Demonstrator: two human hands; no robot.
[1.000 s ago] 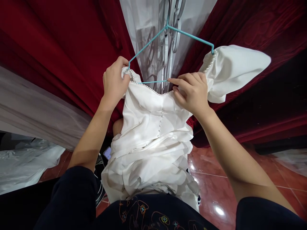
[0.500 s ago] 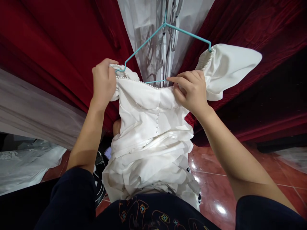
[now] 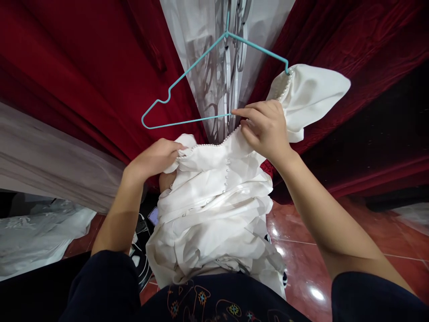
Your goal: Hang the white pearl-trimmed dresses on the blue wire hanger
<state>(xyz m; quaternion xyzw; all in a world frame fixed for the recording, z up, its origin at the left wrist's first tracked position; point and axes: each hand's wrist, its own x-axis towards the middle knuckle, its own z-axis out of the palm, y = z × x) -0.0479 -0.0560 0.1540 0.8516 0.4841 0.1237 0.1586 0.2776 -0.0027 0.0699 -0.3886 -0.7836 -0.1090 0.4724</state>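
A white dress (image 3: pixel 214 201) with a pearl-beaded neckline and a row of small buttons lies bunched over my lap. Its puffed right-hand sleeve (image 3: pixel 315 91) still hangs on one end of a turquoise hanger (image 3: pixel 197 60); the hanger's left end is bare. My left hand (image 3: pixel 156 156) grips the dress at its left shoulder edge, below and apart from the hanger. With my right hand (image 3: pixel 266 125) I hold the hanger's bottom bar together with the beaded neckline, index finger stretched along the bar. My right fingertips are partly hidden behind the cloth.
Dark red curtains (image 3: pixel 83 58) hang on both sides. Behind the hanger stand white curved metal bars (image 3: pixel 234 67) and pale cloth. A sheer white fabric heap (image 3: pixel 40 232) lies at left. Below are a black-and-white shoe (image 3: pixel 142 264), a phone-like thing (image 3: pixel 153 216) and red floor tiles (image 3: pixel 301 250).
My left hand has drawn the left shoulder of the dress off the hanger's left end and moved it down. My right hand keeps its hold in nearly the same place.
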